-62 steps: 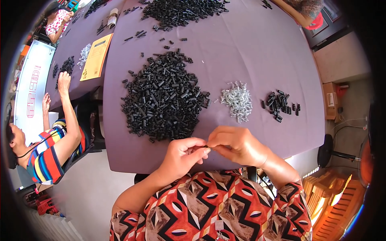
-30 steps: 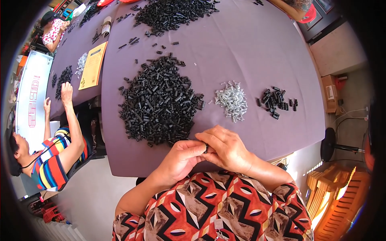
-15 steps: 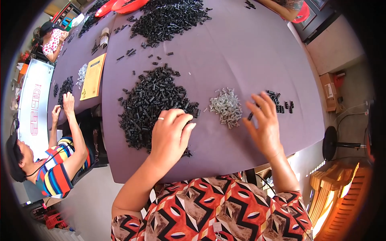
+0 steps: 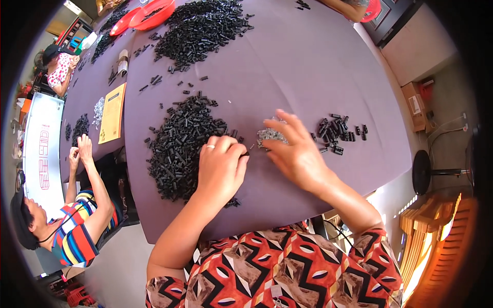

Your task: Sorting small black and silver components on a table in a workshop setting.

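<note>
My left hand (image 4: 221, 165), with a ring on one finger, is closed at the right edge of a heap of small black tubular pieces (image 4: 179, 141). The dark end of a black piece (image 4: 247, 153) peeks out at its fingertips; the rest is hidden. Fingers spread, my right hand (image 4: 300, 156) is over a small pile of shiny silvery spring-like pieces (image 4: 269, 135) and covers part of it. Nothing shows in its grip. Beyond its wrist side lies a smaller group of black tubular pieces (image 4: 336, 127).
A purple-grey cloth (image 4: 287, 61) covers the table. Farther off are another black heap (image 4: 200, 31) and red basins (image 4: 151, 14). At left, a co-worker in a striped shirt (image 4: 77, 226) handles pieces near a yellow envelope (image 4: 112, 113). Stacked wooden chairs (image 4: 436, 241) stand at right.
My right hand has moved left, from beside the smaller black group to over the silvery pile. More of that black group now shows. My left hand stays closed near the heap.
</note>
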Demonstrator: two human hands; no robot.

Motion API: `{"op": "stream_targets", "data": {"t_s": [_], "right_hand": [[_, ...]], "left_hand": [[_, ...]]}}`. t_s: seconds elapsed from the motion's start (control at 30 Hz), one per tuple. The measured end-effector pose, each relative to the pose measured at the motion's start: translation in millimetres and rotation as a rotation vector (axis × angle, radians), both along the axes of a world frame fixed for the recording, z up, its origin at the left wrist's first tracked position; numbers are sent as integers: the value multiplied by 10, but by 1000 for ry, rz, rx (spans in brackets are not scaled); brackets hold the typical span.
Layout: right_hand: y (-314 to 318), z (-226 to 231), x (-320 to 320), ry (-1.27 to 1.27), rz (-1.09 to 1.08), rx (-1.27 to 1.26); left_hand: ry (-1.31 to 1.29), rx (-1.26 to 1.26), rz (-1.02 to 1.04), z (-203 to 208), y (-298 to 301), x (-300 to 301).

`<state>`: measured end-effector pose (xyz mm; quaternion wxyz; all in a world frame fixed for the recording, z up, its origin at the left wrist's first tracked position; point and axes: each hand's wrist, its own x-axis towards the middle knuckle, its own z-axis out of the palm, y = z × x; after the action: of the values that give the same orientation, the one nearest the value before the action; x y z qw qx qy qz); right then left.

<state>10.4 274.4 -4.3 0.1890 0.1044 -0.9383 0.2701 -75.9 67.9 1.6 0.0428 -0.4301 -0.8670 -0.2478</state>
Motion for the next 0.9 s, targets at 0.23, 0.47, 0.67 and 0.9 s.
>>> {"op": "stream_targets", "data": {"t_s": [0.23, 0.47, 0.67, 0.9], "right_hand": [[-201, -246, -289, 44, 84, 269], [-399, 134, 70, -254, 170, -336], [-455, 119, 251, -374, 181, -713], [-416, 80, 366, -303, 240, -630]], "left_hand": [[-1261, 607, 120, 165, -509, 381], [-1262, 677, 154, -12, -615, 554], [-1248, 665, 74, -51, -504, 615], [-1259, 581, 126, -18, -458, 683]]}}
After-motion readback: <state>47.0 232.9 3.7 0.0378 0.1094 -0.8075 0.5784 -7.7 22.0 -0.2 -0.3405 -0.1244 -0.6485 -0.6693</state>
